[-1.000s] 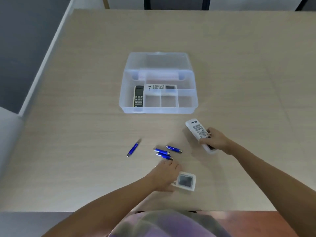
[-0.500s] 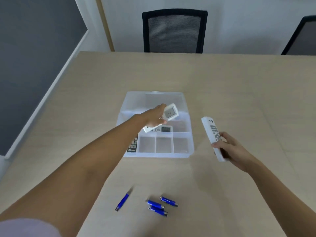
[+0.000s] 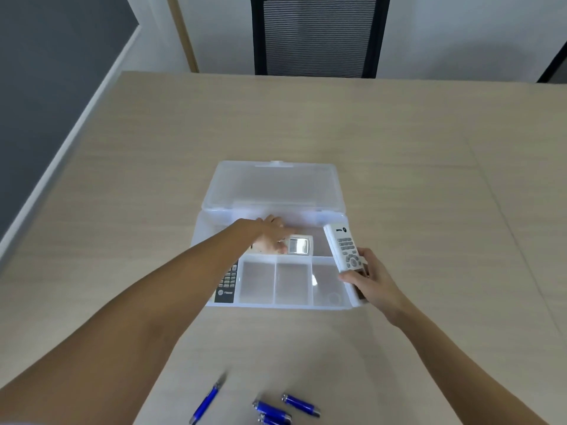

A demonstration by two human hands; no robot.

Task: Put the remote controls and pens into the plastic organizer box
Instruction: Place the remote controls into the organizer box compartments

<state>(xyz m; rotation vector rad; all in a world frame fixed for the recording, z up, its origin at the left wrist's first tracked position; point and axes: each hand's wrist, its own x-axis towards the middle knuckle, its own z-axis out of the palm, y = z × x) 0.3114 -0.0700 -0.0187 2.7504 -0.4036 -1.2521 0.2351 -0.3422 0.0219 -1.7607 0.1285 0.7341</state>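
Note:
The clear plastic organizer box (image 3: 277,304) sits mid-table with its lid (image 3: 273,185) folded back. My left hand (image 3: 270,236) reaches into the long rear compartment, fingers on a white remote with a screen (image 3: 299,245). A black remote (image 3: 227,283) lies in the left slot, partly under my forearm. My right hand (image 3: 372,279) grips a long white remote (image 3: 345,251) tilted over the box's right rim. Blue pens (image 3: 206,404) (image 3: 300,409) (image 3: 271,415) lie on the table near me.
Three small front compartments (image 3: 291,282) of the box hold nothing visible. A black mesh chair (image 3: 319,35) stands at the table's far edge. The table's left edge (image 3: 70,142) runs along a grey wall.
My left hand has lowered the screen remote into the rear compartment. My right hand has carried the long white remote leftward to the box's right rim. The view has tilted closer.

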